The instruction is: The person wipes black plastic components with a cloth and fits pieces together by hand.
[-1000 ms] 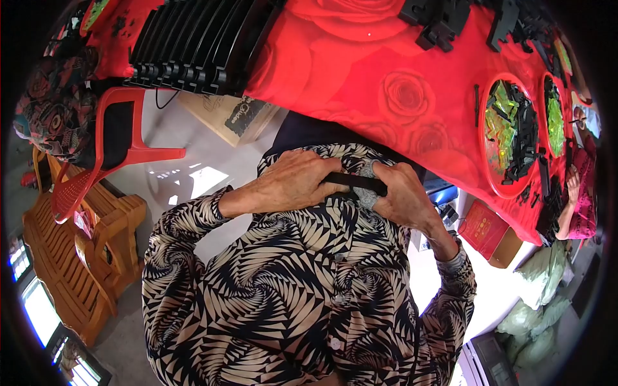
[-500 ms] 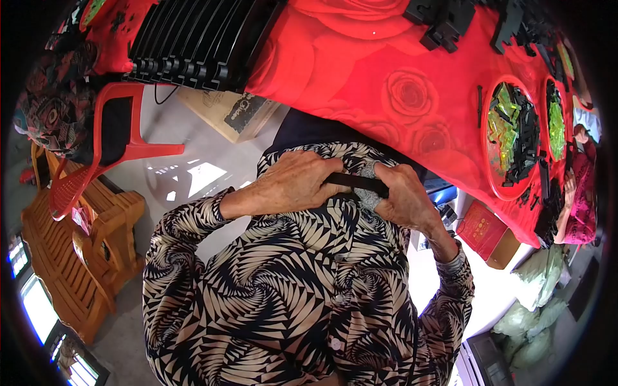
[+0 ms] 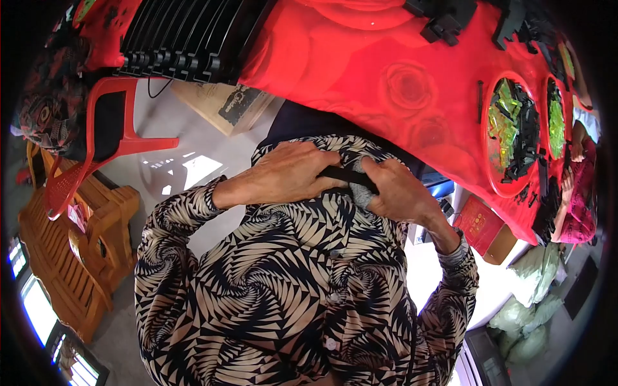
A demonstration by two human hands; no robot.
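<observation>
Gripped near both ends by the left hand (image 3: 290, 172) and right hand (image 3: 400, 191), a black strip (image 3: 343, 174) spans the gap over the patterned shirt (image 3: 283, 276), presumably for steadiness; grey cloth (image 3: 361, 197) shows behind it.

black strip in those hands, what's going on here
A person in a patterned shirt holds the black strip between left hand and right hand. Something grey shows beside the right hand. On the red-covered table, a row of black parts stands at left, and a red tray of black and yellow-green pieces at right.
</observation>
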